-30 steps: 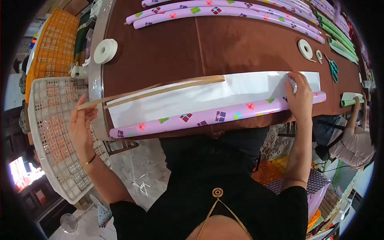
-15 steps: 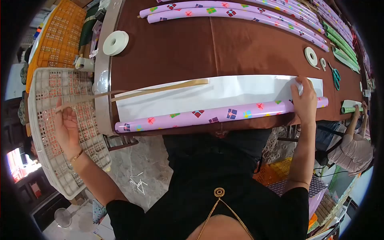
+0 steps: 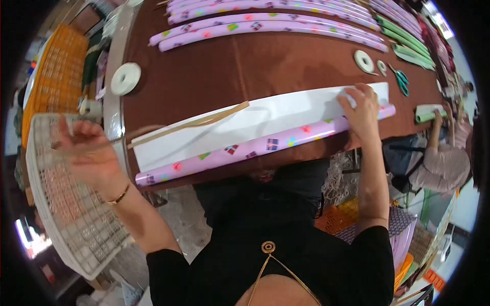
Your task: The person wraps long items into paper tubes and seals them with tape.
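A purple gift-patterned roll (image 3: 272, 144) lies along the table's near edge, its sheet partly unrolled with the white side (image 3: 296, 104) up. My right hand (image 3: 361, 109) presses on the right part of the white sheet, thumb and fingers curled; whether anything small is between them is hidden. A thin tan strip (image 3: 214, 118) lies over the sheet's far left edge and runs left past the table edge toward my left hand (image 3: 94, 155). That hand is raised above the white crate and blurred, so its hold on the strip cannot be made out.
Finished purple rolls (image 3: 275, 23) and green rolls (image 3: 403, 38) lie at the back. Tape rolls (image 3: 126, 79) (image 3: 364, 61) and teal scissors (image 3: 402, 82) rest on the brown cloth. A white crate (image 3: 71, 204) stands left. Another person (image 3: 441, 166) handles a green roll at right.
The view has shifted, so the table things appear further left. My left hand has turned and come nearer to the table edge, with its fingers more spread. My right hand stays on the sheet.
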Demonstrator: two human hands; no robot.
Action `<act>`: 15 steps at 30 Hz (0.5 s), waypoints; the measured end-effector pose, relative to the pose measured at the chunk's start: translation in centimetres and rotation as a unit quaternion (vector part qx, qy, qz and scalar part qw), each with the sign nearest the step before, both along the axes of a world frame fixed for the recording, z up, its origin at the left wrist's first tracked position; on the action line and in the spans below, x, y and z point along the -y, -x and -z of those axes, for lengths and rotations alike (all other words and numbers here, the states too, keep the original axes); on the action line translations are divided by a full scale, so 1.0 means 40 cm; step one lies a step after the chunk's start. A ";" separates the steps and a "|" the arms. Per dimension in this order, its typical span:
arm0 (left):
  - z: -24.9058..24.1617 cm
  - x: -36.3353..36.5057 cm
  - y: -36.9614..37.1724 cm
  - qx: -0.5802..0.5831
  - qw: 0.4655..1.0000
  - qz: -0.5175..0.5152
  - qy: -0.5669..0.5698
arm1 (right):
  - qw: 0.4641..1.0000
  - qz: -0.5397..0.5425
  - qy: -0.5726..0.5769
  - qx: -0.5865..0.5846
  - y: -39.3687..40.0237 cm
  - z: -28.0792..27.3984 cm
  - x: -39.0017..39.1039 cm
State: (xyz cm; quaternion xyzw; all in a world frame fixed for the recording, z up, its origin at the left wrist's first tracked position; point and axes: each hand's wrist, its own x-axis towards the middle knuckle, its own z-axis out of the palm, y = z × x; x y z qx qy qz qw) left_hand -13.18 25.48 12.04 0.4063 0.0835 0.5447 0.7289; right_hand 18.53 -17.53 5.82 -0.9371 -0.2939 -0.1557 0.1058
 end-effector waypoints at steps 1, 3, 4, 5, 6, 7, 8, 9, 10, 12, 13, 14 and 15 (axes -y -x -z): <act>0.061 -0.006 -0.012 -0.007 1.000 0.013 0.009 | 1.000 0.013 -0.009 -0.010 0.001 0.000 -0.003; 0.170 -0.030 -0.020 -0.010 0.999 0.035 0.019 | 0.999 0.021 -0.028 -0.024 -0.012 0.002 0.005; 0.221 -0.052 -0.011 0.020 0.993 0.085 0.083 | 0.999 0.026 -0.030 -0.028 -0.024 0.003 0.010; 0.247 -0.064 -0.007 0.047 0.979 0.134 0.146 | 0.999 0.034 -0.028 -0.024 -0.042 0.009 0.020; 0.244 -0.063 -0.009 0.050 0.977 0.141 0.149 | 0.994 0.023 -0.072 -0.073 -0.060 0.011 0.026; 0.239 -0.063 -0.009 0.062 0.976 0.114 0.173 | 0.986 0.011 -0.117 -0.121 -0.073 0.010 0.035; 0.234 -0.061 -0.009 0.074 0.974 0.085 0.197 | 0.986 0.016 -0.115 -0.117 -0.082 0.008 0.045; 0.224 -0.045 -0.017 0.088 0.975 0.105 0.173 | 0.979 0.026 -0.147 -0.138 -0.083 -0.003 0.040; 0.229 -0.043 -0.015 0.090 0.974 0.109 0.175 | 0.970 0.036 -0.179 -0.159 -0.084 -0.015 0.033; 0.245 -0.057 -0.005 0.055 0.980 0.120 0.151 | 0.962 0.089 -0.162 -0.201 -0.100 -0.040 0.042; 0.251 -0.063 -0.010 0.055 0.979 0.122 0.151 | 0.935 0.105 -0.188 -0.280 -0.123 -0.039 0.061; 0.256 -0.070 -0.010 0.065 0.977 0.130 0.156 | 0.901 0.119 -0.213 -0.359 -0.140 -0.035 0.078; 0.259 -0.075 -0.003 0.073 0.976 0.132 0.159 | 0.865 0.125 -0.306 -0.377 -0.148 -0.027 0.085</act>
